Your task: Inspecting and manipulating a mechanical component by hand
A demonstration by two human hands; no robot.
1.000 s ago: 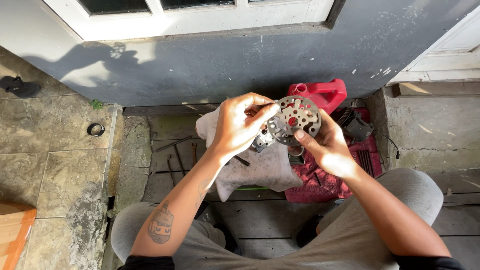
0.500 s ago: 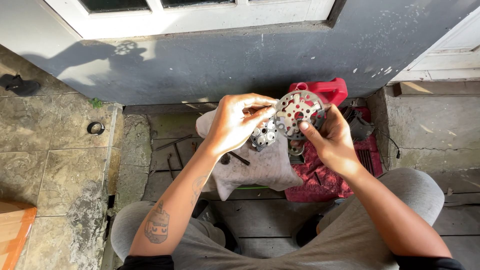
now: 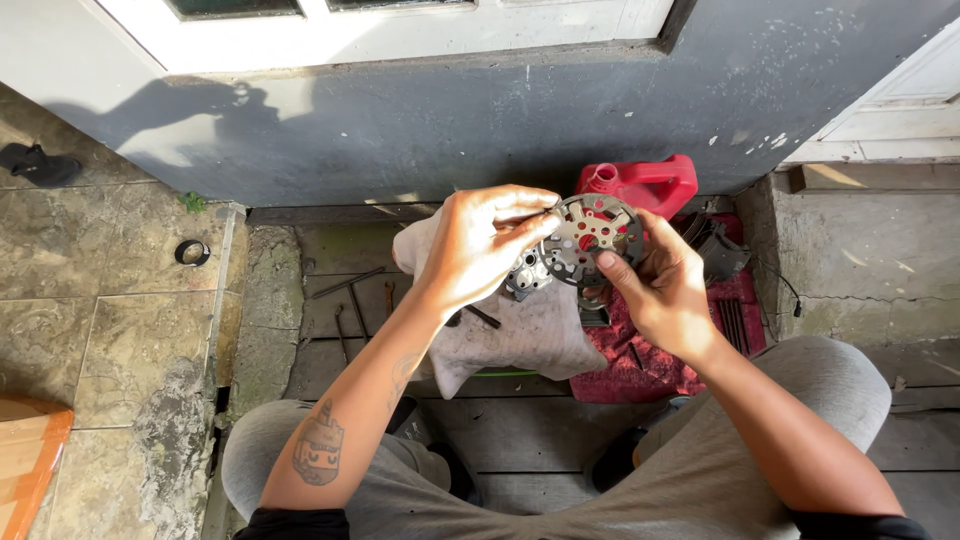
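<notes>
right hand (image 3: 665,290) grips perforated metal disc (image 3: 592,238) by its rim, raised face-up for viewing | left hand (image 3: 480,245) pinches its upper edge, steadying | grey rag (image 3: 510,335) beneath both hands catches parts

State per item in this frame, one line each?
round metal plate: held up, face to camera
left hand: fingertips pinch the plate's left rim
right hand: thumb on the plate's lower edge
red jug: uncapped
pale cloth: spread on floor
black ring: lying flat on tile
</notes>
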